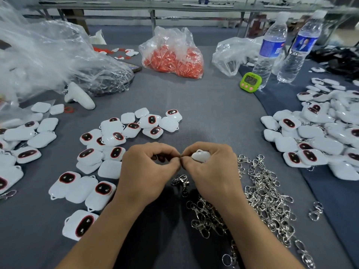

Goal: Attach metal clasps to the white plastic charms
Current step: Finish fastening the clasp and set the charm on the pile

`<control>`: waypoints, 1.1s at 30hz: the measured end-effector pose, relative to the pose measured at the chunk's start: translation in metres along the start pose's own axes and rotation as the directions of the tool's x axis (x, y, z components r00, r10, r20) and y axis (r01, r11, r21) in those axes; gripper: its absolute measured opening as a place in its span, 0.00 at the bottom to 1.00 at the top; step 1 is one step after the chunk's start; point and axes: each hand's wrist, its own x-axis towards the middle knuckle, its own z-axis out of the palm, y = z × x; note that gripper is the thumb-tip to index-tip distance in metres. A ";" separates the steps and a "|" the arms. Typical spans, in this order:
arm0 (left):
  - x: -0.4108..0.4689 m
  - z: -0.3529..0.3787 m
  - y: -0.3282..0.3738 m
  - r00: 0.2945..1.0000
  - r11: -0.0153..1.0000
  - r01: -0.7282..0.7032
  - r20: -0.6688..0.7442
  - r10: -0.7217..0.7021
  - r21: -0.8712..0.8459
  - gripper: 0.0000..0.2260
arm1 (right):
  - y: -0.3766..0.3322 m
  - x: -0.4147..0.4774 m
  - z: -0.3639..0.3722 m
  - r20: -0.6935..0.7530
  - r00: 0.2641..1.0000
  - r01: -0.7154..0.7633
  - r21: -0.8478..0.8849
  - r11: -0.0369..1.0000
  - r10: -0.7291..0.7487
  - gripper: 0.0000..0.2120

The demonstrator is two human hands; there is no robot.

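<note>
Charm [201,155] gripped in curled right hand [211,171], loop end turned inward to meet left hand [149,167], pinching seemingly ring of clasp [181,181] hanging between both, above table [213,117] middle

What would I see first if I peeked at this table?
Probably the two hands at the front middle: left hand and right hand meet fingertip to fingertip, the right gripping a white charm. Beside them on the right lies a shiny heap of metal clasps, with white charms spread on the left and piled far right. At the back sits a clear bag of orange-red pieces.
</note>
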 end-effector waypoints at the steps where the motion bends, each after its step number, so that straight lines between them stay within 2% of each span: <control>1: 0.000 -0.001 0.000 1.000 1.000 -0.005 0.001 0.005 -0.024 0.08 | 0.001 0.000 -0.001 -0.004 1.000 -0.007 0.014 1.000 0.007 0.10; 5: 0.001 0.000 0.001 0.999 0.996 0.011 0.041 -0.008 -0.093 0.06 | 0.004 0.001 -0.004 -0.025 1.000 0.003 0.024 1.000 -0.003 0.10; 9: 0.001 0.003 -0.004 0.992 0.983 0.117 0.069 -0.109 -0.138 0.10 | 0.004 0.001 -0.005 -0.047 0.998 0.037 0.003 0.999 -0.037 0.09; 12: 0.001 0.001 -0.007 0.989 0.982 0.120 0.108 -0.105 -0.146 0.12 | 0.005 0.002 -0.005 -0.030 0.999 0.044 0.021 0.999 -0.043 0.09; 17: 0.003 0.000 -0.007 0.979 0.968 0.164 0.155 -0.135 -0.192 0.07 | 0.008 0.004 -0.005 -0.002 1.000 0.017 0.091 0.996 -0.017 0.11; 23: 0.004 -0.002 -0.011 0.962 0.963 0.171 0.246 -0.118 -0.206 0.06 | 0.010 0.006 -0.010 0.065 0.998 0.015 0.103 0.995 -0.022 0.08; 33: 0.006 -0.008 -0.011 0.953 0.969 0.142 0.294 -0.079 -0.200 0.06 | 0.008 0.006 -0.014 0.152 0.988 -0.008 0.125 0.992 -0.011 0.09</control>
